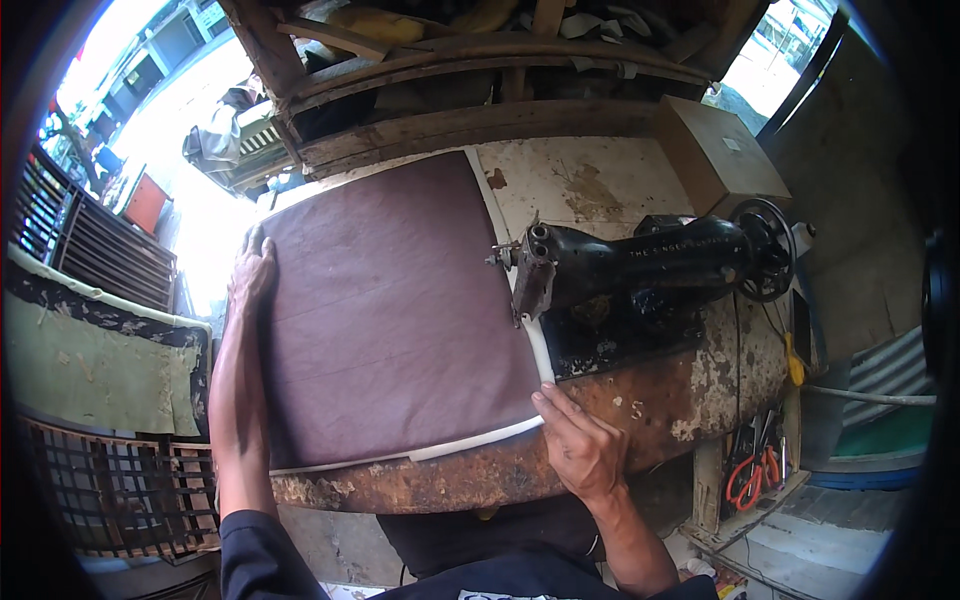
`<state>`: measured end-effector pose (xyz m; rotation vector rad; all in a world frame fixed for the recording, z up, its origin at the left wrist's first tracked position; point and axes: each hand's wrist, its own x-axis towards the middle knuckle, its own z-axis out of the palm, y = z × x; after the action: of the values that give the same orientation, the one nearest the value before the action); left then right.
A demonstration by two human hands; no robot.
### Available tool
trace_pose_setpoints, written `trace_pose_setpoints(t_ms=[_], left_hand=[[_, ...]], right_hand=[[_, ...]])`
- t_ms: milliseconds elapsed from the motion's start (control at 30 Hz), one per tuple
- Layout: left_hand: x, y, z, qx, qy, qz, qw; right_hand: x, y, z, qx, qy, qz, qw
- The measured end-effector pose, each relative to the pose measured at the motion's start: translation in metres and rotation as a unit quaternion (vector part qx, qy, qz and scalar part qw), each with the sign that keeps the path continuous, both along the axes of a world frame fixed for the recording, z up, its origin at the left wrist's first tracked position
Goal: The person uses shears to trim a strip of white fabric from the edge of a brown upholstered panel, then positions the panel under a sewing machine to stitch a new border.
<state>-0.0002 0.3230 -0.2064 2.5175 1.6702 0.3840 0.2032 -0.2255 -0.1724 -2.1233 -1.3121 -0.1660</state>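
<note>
A large maroon sheet of leather-like material (pixel 390 310) lies flat on the worn table, edged with white strip. My left hand (pixel 252 268) rests along its left edge, fingers stretched out and pointing away from me. At the near right corner, my right hand (pixel 585 445) is closed, its thumb and fingers pinching the white edging strip (pixel 541 350). That strip runs from my fingertips up to the head of a black sewing machine (pixel 630 262), which stands at the right edge of the sheet. The needle and presser foot are hard to make out.
Wooden shelving (pixel 500 60) closes off the table's far side. A cardboard box (pixel 722 155) stands behind the machine. Right of the table are a yellow-handled screwdriver (pixel 795 368) and red-handled scissors (pixel 745 480). Wooden slatted frames (pixel 110 490) stand at the left. The table (pixel 470 485) has a rounded front edge.
</note>
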Motion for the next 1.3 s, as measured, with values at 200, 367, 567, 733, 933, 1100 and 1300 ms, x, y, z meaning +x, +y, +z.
trace_pose_setpoints(t_ms=[200,367,567,733,933,1100,1300], left_hand=[[0.01,-0.01,0.004,-0.005,-0.007,-0.008,1.0],[0.006,-0.007,0.007,-0.031,-0.008,0.009,0.999],[0.014,-0.016,0.012,-0.044,-0.013,0.008,0.999],[0.015,-0.014,0.007,-0.041,-0.015,0.007,0.999],[-0.018,0.002,-0.004,0.028,0.028,-0.003,0.999],[-0.02,-0.04,-0.007,0.098,0.051,-0.046,0.993],[-0.114,-0.155,0.022,0.021,0.077,-0.096,0.992]], right_hand=[[0.001,-0.002,0.0,-0.001,0.002,-0.005,1.0],[0.001,0.0,0.001,-0.001,0.003,-0.003,1.0],[0.0,-0.001,0.001,-0.009,0.002,-0.014,1.0],[0.0,-0.001,0.003,-0.012,0.009,-0.019,1.0],[0.047,0.004,0.019,0.021,0.527,0.05,0.848],[0.159,0.078,-0.037,0.012,0.48,0.013,0.877],[0.143,0.16,-0.026,0.22,0.421,0.209,0.855]])
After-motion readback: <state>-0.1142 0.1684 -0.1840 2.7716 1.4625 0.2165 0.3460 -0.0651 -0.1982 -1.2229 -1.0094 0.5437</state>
